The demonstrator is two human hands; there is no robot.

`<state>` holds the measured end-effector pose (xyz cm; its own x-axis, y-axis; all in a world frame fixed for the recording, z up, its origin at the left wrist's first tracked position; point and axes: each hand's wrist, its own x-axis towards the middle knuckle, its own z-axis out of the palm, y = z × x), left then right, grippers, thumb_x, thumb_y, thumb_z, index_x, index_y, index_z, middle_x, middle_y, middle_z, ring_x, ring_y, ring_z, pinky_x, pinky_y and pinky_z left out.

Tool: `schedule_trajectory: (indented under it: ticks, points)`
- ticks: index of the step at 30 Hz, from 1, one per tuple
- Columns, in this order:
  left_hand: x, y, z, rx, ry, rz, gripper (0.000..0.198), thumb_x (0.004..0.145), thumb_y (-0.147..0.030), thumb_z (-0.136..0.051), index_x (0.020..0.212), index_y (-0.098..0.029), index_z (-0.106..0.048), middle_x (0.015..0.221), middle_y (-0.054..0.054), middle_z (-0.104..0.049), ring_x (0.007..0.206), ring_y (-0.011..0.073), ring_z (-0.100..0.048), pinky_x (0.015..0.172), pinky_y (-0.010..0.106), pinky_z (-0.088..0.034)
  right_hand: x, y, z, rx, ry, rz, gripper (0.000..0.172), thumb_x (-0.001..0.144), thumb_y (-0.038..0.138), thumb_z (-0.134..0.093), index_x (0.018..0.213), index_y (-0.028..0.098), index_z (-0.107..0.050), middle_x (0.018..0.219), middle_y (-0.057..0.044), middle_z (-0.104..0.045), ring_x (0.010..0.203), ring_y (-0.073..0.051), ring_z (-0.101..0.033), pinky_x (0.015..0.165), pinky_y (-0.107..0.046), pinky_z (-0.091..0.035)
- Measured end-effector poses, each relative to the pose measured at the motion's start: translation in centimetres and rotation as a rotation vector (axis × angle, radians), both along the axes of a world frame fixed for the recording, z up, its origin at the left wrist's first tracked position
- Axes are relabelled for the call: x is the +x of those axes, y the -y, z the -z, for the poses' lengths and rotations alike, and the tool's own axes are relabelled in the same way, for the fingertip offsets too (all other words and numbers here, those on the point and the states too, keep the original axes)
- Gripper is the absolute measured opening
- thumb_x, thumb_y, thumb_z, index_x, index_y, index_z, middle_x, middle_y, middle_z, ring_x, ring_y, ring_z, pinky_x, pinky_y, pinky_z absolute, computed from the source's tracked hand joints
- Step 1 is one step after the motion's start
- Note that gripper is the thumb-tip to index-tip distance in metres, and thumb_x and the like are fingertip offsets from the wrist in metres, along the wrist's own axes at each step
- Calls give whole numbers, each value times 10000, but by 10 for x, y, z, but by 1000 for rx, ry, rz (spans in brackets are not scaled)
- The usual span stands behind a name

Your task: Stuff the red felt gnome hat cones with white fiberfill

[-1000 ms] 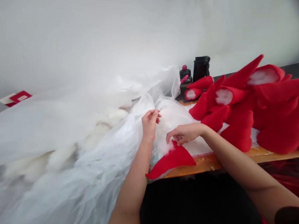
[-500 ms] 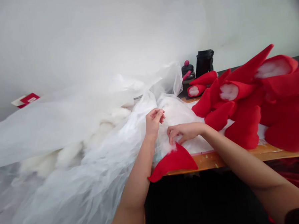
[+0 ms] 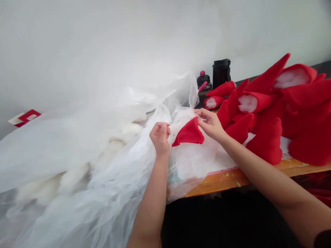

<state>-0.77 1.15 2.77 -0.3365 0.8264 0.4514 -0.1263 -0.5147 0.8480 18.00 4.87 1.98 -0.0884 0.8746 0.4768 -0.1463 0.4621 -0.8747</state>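
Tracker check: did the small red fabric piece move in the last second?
Yes: red fabric piece went up off the table edge, now held in the right hand.

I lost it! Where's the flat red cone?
Head view, centre: the red cone hangs pinched by the right hand, beside the left hand, over the plastic bag.

The red fabric cone (image 3: 188, 134) (flat, floppy) is up in the air over the counter (image 3: 240, 177), tip pointing down-left.

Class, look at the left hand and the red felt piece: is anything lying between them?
Nothing visible does. The left hand sits right beside the red felt piece, which the right hand pinches by its edge, over the white plastic bag.
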Motion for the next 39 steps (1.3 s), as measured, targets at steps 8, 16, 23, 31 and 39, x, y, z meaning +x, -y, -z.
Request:
schedule_trajectory:
  ticks: [8,16,23,31,39]
  points:
    - [21,7,14,-286,-350,364,279,757,-359,-752,914,-167,-622,892,38,-675,679,134,-639,597,238,-498,-18,19,8,105,52,90,251,733,227,-687,980,262,-667,970,-27,-639,878,-215,-573,768,-333,-478]
    - [14,0,14,-259,-327,244,62,751,-221,-648,738,-165,-624,731,3,-618,685,132,-561,645,236,-440,-20,15,5,-61,-88,-92,276,751,425,-778,724,218,-597,905,-23,-573,803,-180,-544,722,-324,-501]
    - [19,8,10,-271,-268,361,394,850,-550,-658,763,-184,-542,610,-38,-473,531,85,-408,503,211,-308,-21,7,11,-273,-358,-224,317,692,347,-830,833,230,-572,922,12,-612,757,-129,-575,741,-302,-540]
    - [12,2,13,-202,77,59,341,823,-460,-668,723,-187,-489,641,-41,-442,580,86,-394,561,211,-334,-15,4,15,-379,-374,-120,45,653,235,-742,696,224,-739,882,-46,-667,695,-142,-585,687,-329,-553]
    - [20,13,11,-251,40,229,264,728,-391,-698,725,-157,-577,636,-31,-513,590,84,-439,620,232,-388,-21,17,25,-451,-123,-203,273,629,252,-806,900,272,-774,949,-57,-705,795,-167,-644,696,-267,-527]
